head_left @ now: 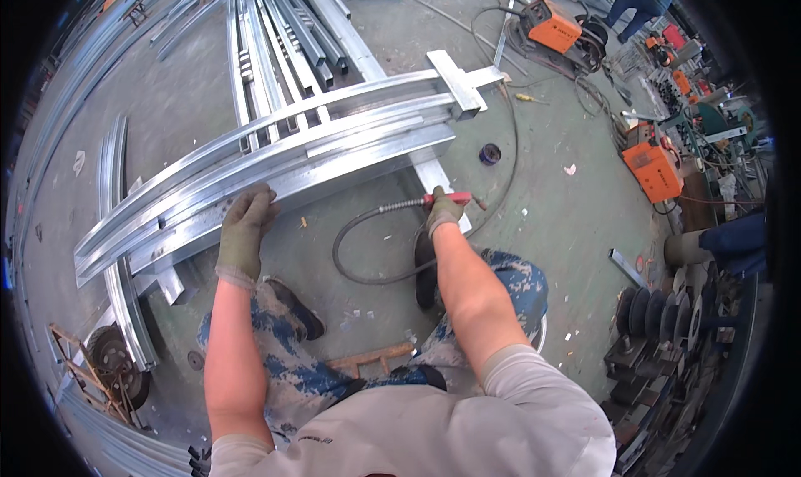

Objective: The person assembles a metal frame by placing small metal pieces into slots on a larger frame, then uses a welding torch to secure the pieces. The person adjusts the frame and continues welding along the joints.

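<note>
In my right hand (443,212), gloved, is a welding torch (455,198) with a red handle; its nozzle points right. A black cable (340,252) loops from its spring-like sleeve between my feet. My left hand (247,231), in a grey-green glove, is at the near edge of a long galvanized steel channel (350,170). Its fingers are curled together, and whether anything is inside them is hidden. Several more steel channels (292,114) lie side by side beyond it, resting on crosswise metal pieces. A short steel piece (455,80) lies across their right end.
Orange welding machines (552,28) (651,170) stand on the right, with cables on the floor. A roll (490,154) and a yellow-handled screwdriver (527,98) lie nearby. A wheeled cart (117,364) is at left, a wooden stool (371,360) beneath me. Another person (641,5) is far right.
</note>
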A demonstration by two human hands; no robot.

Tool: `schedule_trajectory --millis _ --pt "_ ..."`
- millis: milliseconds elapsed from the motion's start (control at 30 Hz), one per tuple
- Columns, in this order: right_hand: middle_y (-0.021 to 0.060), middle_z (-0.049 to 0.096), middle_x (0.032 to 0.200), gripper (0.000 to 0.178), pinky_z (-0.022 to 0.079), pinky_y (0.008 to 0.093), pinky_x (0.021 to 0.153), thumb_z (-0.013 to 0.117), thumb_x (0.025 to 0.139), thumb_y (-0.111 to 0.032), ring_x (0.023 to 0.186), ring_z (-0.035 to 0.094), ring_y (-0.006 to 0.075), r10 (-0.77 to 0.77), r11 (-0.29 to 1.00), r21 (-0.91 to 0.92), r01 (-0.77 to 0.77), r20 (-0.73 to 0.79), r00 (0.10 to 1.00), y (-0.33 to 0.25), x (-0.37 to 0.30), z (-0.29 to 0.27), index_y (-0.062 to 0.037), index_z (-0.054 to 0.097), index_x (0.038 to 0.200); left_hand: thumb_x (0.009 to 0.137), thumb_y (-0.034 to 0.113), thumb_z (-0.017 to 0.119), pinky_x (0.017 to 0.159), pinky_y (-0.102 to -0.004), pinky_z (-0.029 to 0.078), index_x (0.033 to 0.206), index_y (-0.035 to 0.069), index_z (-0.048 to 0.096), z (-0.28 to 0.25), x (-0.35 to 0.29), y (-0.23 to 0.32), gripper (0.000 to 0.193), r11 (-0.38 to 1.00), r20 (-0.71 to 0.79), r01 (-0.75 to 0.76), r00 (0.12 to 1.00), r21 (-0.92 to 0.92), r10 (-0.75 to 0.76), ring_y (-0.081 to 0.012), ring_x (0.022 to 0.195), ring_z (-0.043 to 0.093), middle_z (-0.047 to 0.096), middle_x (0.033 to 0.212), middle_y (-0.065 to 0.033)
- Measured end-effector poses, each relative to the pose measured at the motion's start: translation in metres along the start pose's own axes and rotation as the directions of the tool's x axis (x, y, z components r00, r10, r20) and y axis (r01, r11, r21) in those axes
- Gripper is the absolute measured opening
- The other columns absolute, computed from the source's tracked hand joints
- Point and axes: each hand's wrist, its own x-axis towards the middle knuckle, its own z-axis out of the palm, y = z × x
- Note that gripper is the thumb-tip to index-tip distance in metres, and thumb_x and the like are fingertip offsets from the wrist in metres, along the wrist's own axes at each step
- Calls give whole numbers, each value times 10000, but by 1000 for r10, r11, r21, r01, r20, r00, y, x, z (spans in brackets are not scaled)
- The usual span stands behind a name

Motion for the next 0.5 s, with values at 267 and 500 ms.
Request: schedule_trajectory --millis 267,500 --pt "190 583 1309 943 619 396 676 828 795 -15 938 703 294 87 981 -172 -94 -46 995 -14 -1 31 -39 257 1545 1050 325 644 977 -323 497 1387 68 627 -3 1 -5 424 999 62 -7 998 35 4 -177 1101 660 680 1272 -56" --pt "194 598 1312 924 604 377 871 839 762 -28 1060 692 287 9 987 -159 -18 -62 998 3 40 23 -23 295 1509 1028 309 678 961 -310 496 1347 49 655 -1 4 -2 413 999 99 -17 995 31 14 -162 1084 653 694 1248 -59"
